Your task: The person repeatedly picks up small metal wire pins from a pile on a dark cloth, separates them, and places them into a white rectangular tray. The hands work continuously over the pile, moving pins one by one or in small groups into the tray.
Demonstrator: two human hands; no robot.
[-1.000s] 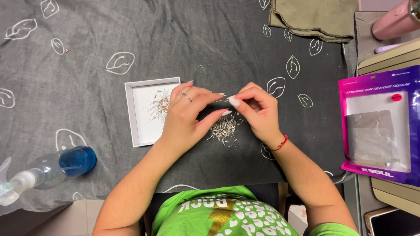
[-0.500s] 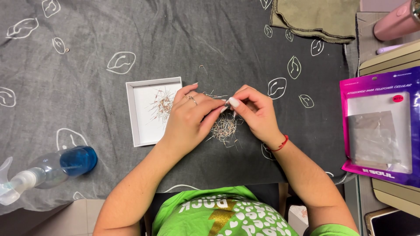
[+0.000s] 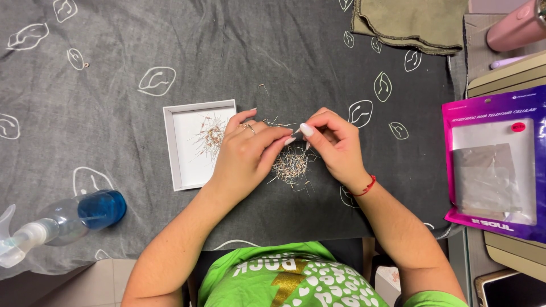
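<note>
My left hand (image 3: 245,153) and my right hand (image 3: 335,145) meet fingertip to fingertip over a loose pile of small thin wire-like pieces (image 3: 290,166) on the dark grey cloth (image 3: 239,62). Both pinch one of these small pieces between thumb and fingers; the piece itself is mostly hidden. A ring sits on a left finger and a red cord circles my right wrist. Just left of my left hand lies a shallow white square tray (image 3: 185,170) holding a few more of the thin pieces (image 3: 211,135).
A clear spray bottle with blue liquid (image 3: 62,219) lies at the lower left. A purple and pink package (image 3: 493,165) lies on the right. Folded olive cloth (image 3: 412,23) and a pink bottle (image 3: 515,25) sit at the top right.
My hands have stayed together over the pile; the fingers shifted slightly as they work the small piece. Nothing else moved.
</note>
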